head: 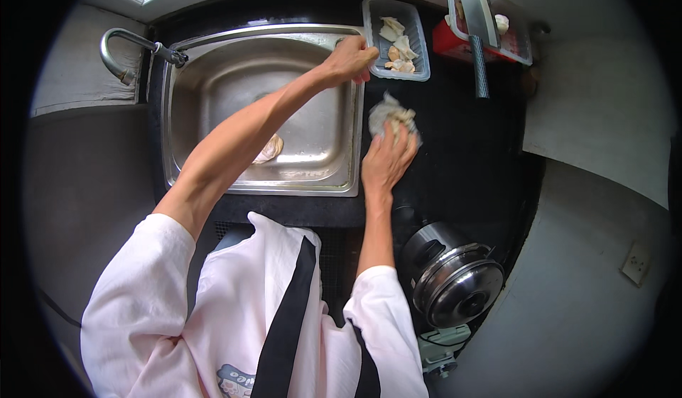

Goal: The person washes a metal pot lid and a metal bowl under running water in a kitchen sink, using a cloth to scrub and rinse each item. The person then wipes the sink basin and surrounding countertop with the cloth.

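My left hand (349, 60) reaches across the sink, its fingers curled at the near-left rim of a clear plastic tray (422, 36). Pale, irregular scraps (403, 47) and a few tan bits lie in the tray. On the black countertop (453, 147), my right hand (388, 158) presses over a crumpled whitish wad (386, 117). Blur hides whether that wad is cloth, paper or thin plastic. A pale pinkish-tan lump (270, 149) sits in the stainless steel sink (314, 105), partly covered by my left forearm.
A cleaver (475, 12) with a textured handle lies across a red and clear container (458, 38) at the back right. The curved faucet (109, 52) stands left of the sink. A lidded steel pot (461, 283) and a pale green appliance (443, 342) are at lower right.
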Available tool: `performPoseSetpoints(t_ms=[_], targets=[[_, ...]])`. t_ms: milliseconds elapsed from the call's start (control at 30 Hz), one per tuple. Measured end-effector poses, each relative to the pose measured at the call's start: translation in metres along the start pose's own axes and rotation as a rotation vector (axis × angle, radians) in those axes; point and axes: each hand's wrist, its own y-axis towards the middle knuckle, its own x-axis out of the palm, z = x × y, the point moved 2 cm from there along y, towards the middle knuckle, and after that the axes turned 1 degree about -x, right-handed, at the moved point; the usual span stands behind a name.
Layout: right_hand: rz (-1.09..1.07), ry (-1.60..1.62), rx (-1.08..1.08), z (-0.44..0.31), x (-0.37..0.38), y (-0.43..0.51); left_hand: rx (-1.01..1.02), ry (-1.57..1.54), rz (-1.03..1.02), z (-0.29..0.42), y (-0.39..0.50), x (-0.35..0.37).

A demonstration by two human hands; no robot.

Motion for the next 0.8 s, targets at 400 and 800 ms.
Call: performPoseSetpoints(t_ms=[400, 800], targets=[[-0.010, 0.045, 0.071, 0.002, 0.008, 0.035, -0.110, -0.030, 0.086, -0.018, 0.026, -0.008], [0.020, 0.091, -0.063, -0.014, 0.033, 0.059, -0.485, 0.797, 0.035, -0.255, -0.186, -0.154]])
